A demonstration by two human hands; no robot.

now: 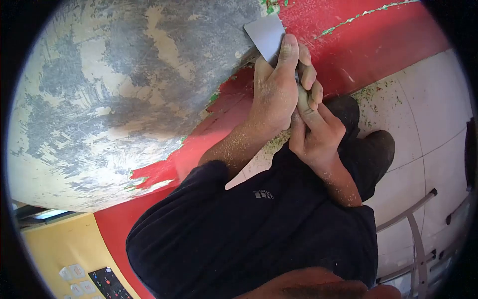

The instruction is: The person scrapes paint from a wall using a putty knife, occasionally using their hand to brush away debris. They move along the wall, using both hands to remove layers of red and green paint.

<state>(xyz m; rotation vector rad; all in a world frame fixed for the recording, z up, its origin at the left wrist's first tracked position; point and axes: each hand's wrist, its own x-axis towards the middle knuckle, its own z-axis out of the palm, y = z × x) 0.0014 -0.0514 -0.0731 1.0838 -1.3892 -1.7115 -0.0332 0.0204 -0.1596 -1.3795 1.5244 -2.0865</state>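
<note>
A paint scraper with a flat metal blade (267,38) is held against the wall near the border of the bare patch and the red paint. My left hand (277,94) is closed around it, thumb lying along the blade. Lower down, my right hand (319,133) also grips the tool, its fingers wrapped about the handle, which is mostly hidden. Pale flakes cling to both forearms. The bare grey-and-white patch (124,74) has ragged edges with green slivers beside the red paint (368,40).
Paint chips (381,94) are scattered over the tiled floor (406,129) near my dark shoes (376,157). A metal frame (417,234) stands at the lower right. Cards and a dark poster (110,282) hang on a yellow wall (64,244) at the lower left.
</note>
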